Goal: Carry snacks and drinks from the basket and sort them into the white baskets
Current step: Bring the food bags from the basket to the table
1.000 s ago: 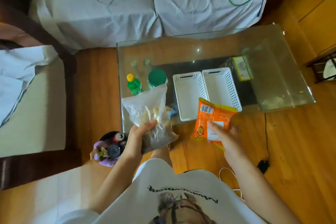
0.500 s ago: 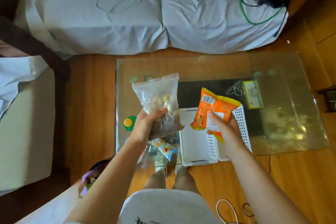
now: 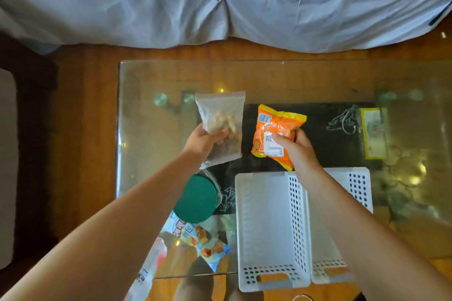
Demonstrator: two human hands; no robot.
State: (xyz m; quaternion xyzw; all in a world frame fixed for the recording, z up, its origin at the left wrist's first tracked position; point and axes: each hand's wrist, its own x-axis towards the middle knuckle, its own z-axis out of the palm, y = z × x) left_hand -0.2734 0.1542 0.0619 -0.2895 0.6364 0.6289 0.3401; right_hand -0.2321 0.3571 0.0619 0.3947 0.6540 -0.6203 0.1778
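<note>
My left hand (image 3: 204, 140) grips a clear zip bag of nuts and dried fruit (image 3: 223, 120), held upright above the glass table. My right hand (image 3: 296, 148) grips an orange snack packet (image 3: 274, 127) with a white label. Both are held beyond the far end of two white perforated baskets (image 3: 264, 225), which stand side by side on the table with nothing inside; my right forearm crosses over the right basket (image 3: 358, 186).
On the glass table (image 3: 151, 129) stand a jar with a green lid (image 3: 195, 198), a light-blue snack packet (image 3: 203, 242) and a clear bottle (image 3: 149, 266) near the front edge. A yellow-edged packet (image 3: 373, 132) lies on the right. A sheet-covered sofa (image 3: 220, 0) fills the background.
I have moved closer over the table. Both hands carried their packets forward, past the white baskets, and the view now looks more steeply down.
</note>
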